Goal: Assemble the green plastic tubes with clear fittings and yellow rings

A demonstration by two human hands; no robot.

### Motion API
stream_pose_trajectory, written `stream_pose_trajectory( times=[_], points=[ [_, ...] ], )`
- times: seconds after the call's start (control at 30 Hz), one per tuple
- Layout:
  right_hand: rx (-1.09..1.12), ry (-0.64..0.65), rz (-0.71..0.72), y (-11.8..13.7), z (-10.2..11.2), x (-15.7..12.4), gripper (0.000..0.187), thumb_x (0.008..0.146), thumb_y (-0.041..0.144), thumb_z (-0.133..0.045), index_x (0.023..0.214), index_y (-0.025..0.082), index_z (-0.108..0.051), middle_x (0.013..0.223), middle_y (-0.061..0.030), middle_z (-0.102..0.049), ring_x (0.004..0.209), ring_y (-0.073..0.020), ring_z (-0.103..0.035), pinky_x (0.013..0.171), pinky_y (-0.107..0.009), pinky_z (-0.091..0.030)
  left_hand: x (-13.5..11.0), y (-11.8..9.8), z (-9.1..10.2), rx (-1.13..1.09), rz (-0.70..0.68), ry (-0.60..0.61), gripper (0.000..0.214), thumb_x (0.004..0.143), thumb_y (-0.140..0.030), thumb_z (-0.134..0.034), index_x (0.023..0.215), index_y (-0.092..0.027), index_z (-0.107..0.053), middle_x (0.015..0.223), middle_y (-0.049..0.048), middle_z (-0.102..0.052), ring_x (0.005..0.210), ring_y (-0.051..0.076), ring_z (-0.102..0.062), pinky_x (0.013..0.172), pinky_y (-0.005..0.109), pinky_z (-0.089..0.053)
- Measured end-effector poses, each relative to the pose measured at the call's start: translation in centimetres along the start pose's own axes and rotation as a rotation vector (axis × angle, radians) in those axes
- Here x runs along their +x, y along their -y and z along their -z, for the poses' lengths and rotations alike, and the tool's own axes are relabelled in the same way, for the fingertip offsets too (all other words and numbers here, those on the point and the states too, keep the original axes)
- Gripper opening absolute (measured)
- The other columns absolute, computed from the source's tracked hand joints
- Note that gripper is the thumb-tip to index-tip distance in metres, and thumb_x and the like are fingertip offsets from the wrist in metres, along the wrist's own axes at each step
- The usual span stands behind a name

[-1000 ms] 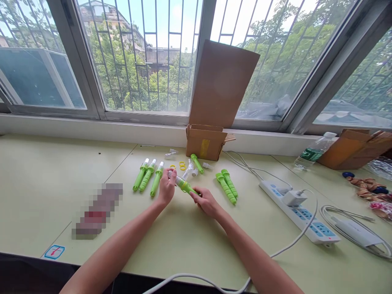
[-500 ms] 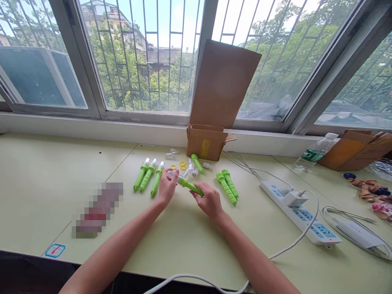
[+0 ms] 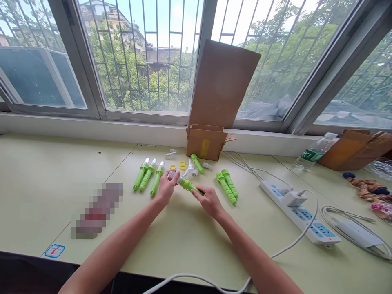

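Between my hands is a green tube (image 3: pixel 187 184) with a yellow ring and a clear cap (image 3: pixel 172 174), tilted with its clear end up and to the left. My left hand (image 3: pixel 168 188) pinches the clear cap end. My right hand (image 3: pixel 210 200) is closed round the lower green end. Left of them lie several capped green tubes (image 3: pixel 149 176) in a group. Two green tubes without clear caps (image 3: pixel 226 188) lie to the right. Behind my hands are yellow rings (image 3: pixel 182 165), loose clear caps (image 3: pixel 171 153) and one more green tube (image 3: pixel 197 163).
A cardboard box (image 3: pixel 203 141) with its flap raised stands against the window sill. At right are a white power strip (image 3: pixel 301 216) with plugs and cables, a plastic bottle (image 3: pixel 315 153) and a coiled charger cable (image 3: pixel 355 230). A white cable runs along the front edge.
The tube between my hands has shifted slightly, its yellow ring a little lower and to the right. Both hands keep their grip and have barely moved.
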State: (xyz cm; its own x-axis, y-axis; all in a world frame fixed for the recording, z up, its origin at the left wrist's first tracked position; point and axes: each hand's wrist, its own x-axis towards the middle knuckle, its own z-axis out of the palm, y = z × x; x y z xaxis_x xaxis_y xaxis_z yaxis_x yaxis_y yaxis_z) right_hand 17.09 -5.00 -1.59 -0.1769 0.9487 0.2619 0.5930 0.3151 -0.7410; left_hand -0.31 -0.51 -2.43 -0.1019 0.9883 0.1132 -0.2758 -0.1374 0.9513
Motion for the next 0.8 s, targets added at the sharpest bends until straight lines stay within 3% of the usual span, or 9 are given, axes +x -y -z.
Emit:
stream_pose_trajectory(
  times=[0.13,0.23,0.33,0.4,0.5,0.67,0.8],
  points=[
    [0.340,0.176,-0.221,-0.2,0.1,0.3,0.041,0.078,0.052,-0.053,0.056,0.018,-0.051,0.046,0.0036,-0.044,0.038,-0.0087,-0.035,0.039,-0.023,-0.024,0.1,0.1,0.1,-0.016,0.016,0.024,0.047,0.066,-0.045,-0.073,0.097,-0.014,-0.057,0.073,0.0012,-0.060,0.064,0.011,-0.059,0.066,0.028,-0.053],
    [0.516,0.290,-0.344,-0.2,0.6,0.3,0.038,0.076,0.053,-0.054,0.070,0.017,-0.059,0.047,0.0039,-0.046,0.036,-0.0078,-0.032,0.037,-0.022,-0.022,0.1,0.0,0.1,-0.065,0.037,0.066,0.047,0.067,-0.043,-0.074,0.099,-0.014,-0.056,0.075,0.0023,-0.062,0.067,0.013,-0.061,0.068,0.029,-0.053],
    [0.555,0.360,-0.380,-0.1,0.9,0.2,0.039,0.078,0.054,-0.052,0.079,0.015,-0.062,0.049,0.0034,-0.048,0.037,-0.0076,-0.032,0.037,-0.021,-0.023,0.1,-0.2,0.2,-0.129,0.060,0.131,0.049,0.069,-0.041,-0.073,0.104,-0.014,-0.054,0.080,0.0055,-0.065,0.073,0.015,-0.064,0.072,0.031,-0.053],
    [0.448,0.302,-0.316,0.0,0.7,0.2,0.041,0.080,0.054,-0.050,0.076,0.016,-0.062,0.049,0.0033,-0.047,0.038,-0.0082,-0.034,0.039,-0.022,-0.025,0.1,-0.2,0.2,-0.174,0.070,0.170,0.051,0.070,-0.040,-0.073,0.109,-0.014,-0.052,0.084,0.0078,-0.067,0.078,0.018,-0.065,0.076,0.035,-0.053],
    [0.074,0.038,-0.088,-0.1,0.0,0.0,0.041,0.083,0.051,-0.048,0.069,0.016,-0.064,0.052,0.0003,-0.052,0.047,-0.0110,-0.044,0.046,-0.022,-0.030,0.1,-0.1,0.1,-0.235,0.074,0.169,0.057,0.071,-0.038,-0.073,0.117,-0.016,-0.048,0.090,0.0102,-0.068,0.085,0.021,-0.066,0.082,0.040,-0.052],
    [-0.341,-0.162,0.125,-0.6,-0.6,-0.3,0.030,0.088,0.042,-0.048,0.097,0.023,-0.070,0.073,-0.0031,-0.067,0.062,-0.0154,-0.056,0.056,-0.024,-0.033,-0.1,0.1,-0.2,-0.261,0.116,0.066,0.057,0.070,-0.036,-0.075,0.117,-0.019,-0.049,0.097,0.0102,-0.067,0.087,0.020,-0.065,0.083,0.040,-0.051],
    [-0.578,-0.271,0.208,-0.8,-0.5,-0.3,0.027,0.089,0.037,-0.051,0.106,0.025,-0.068,0.080,-0.0047,-0.067,0.069,-0.0167,-0.058,0.057,-0.024,-0.031,-0.3,0.0,-0.3,-0.253,0.175,0.036,0.046,0.069,-0.037,-0.076,0.105,-0.017,-0.054,0.088,0.0063,-0.066,0.076,0.016,-0.064,0.080,0.038,-0.053]
  ],
)
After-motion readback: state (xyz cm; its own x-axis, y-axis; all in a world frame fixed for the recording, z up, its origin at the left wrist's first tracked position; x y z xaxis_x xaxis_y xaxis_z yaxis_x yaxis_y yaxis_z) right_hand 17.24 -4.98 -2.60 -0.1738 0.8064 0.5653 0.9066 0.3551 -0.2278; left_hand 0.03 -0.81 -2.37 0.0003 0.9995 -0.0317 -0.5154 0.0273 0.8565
